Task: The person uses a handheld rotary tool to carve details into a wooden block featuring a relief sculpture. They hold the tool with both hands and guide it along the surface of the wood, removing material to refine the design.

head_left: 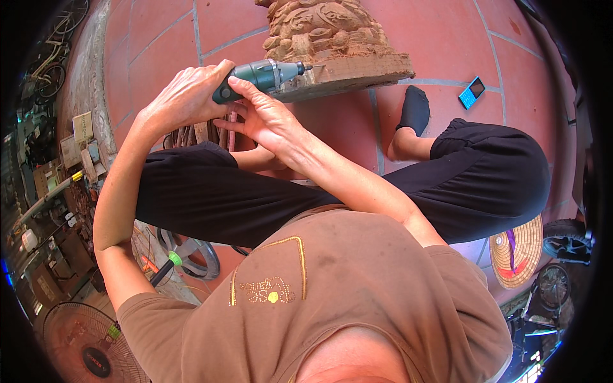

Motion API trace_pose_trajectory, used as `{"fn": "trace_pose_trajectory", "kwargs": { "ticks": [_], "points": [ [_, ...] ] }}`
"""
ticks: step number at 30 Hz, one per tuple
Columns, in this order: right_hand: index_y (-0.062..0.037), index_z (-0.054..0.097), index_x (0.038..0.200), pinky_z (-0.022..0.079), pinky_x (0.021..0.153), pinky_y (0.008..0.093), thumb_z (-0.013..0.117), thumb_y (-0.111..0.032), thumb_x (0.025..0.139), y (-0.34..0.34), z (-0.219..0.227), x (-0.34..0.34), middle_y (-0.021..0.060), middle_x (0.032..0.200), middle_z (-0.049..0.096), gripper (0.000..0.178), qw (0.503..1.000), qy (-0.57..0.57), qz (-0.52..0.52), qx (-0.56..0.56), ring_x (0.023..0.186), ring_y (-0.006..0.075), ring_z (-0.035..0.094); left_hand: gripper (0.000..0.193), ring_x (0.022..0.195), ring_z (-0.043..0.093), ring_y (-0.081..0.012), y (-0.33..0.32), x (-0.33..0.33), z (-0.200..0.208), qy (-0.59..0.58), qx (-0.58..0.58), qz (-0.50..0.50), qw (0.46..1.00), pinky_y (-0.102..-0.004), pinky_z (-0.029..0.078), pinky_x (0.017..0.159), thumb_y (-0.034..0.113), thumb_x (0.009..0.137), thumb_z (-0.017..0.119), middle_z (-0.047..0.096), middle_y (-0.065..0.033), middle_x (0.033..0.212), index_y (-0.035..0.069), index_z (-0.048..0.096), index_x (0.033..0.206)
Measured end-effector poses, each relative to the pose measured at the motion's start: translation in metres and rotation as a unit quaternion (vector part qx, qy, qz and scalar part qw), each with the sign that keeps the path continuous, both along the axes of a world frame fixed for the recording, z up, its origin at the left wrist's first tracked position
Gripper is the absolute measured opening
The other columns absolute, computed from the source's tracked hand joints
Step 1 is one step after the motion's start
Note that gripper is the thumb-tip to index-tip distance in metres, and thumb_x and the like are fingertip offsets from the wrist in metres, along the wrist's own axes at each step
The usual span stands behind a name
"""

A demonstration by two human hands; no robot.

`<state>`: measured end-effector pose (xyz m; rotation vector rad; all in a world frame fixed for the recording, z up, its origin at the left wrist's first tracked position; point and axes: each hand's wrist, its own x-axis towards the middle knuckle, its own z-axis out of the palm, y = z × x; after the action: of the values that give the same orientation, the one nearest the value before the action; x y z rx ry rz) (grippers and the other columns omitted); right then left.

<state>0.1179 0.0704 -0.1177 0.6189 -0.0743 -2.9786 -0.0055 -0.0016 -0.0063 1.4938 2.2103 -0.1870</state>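
A green handheld rotary tool [258,76] lies level in front of me, its thin metal bit pointing right. My left hand [191,92] is closed around the tool's rear end. My right hand [265,118] grips it from the near side, thumb along the body, other fingers partly hidden below. The bit's tip meets or hovers just over the edge of a brown wood carving [325,32]; contact cannot be made out. Dense rounded relief covers the carving above a thick, rough base [357,70]. Its far part is cut off by the picture's edge.
Long-handled carving tools [195,135] lie below my hands, by my bent leg. A blue keypad phone [472,93] rests on the red tiles [440,38]. A straw hat [518,254] is at right, a round fan [92,341] at lower left, and clutter lines the left side.
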Motion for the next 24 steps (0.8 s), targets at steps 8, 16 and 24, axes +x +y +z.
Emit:
{"fn": "trace_pose_trajectory", "kwargs": {
  "ticks": [8,16,24],
  "points": [
    [-0.0109,0.064,0.108,0.052,0.094,0.0578,0.079,-0.017,0.085,0.0002,-0.0004,-0.0008,0.0039,0.104,0.067,0.028,1.000,0.003,-0.001,-0.005,0.098,0.0206,0.064,0.050,0.087,0.064,-0.0457,0.0013,0.0006,0.0014,0.004,-0.008,0.012,1.000,-0.0493,0.051,0.073,0.017,0.071,0.074,0.066,-0.0267,0.094,0.003,0.052,0.114],
    [-0.0150,0.060,0.112,0.050,0.092,0.0553,0.080,-0.023,0.084,-0.0013,-0.0047,-0.0001,0.0016,0.110,0.062,0.035,0.999,0.031,0.005,0.018,0.108,0.0196,0.056,0.049,0.087,0.063,-0.0458,0.0007,0.0000,0.0006,0.004,-0.006,0.002,1.000,-0.0494,0.051,0.073,0.017,0.071,0.073,0.066,-0.0272,0.095,0.003,0.051,0.113],
    [-0.0147,0.060,0.111,0.050,0.091,0.0547,0.080,-0.023,0.084,0.0009,-0.0037,-0.0008,0.0013,0.108,0.063,0.035,0.999,0.038,0.002,0.026,0.107,0.0193,0.057,0.049,0.088,0.064,-0.0453,0.0021,0.0024,0.0031,0.012,-0.003,0.007,1.000,-0.0490,0.051,0.074,0.018,0.074,0.074,0.066,-0.0269,0.095,0.002,0.050,0.114]
  ]
}}
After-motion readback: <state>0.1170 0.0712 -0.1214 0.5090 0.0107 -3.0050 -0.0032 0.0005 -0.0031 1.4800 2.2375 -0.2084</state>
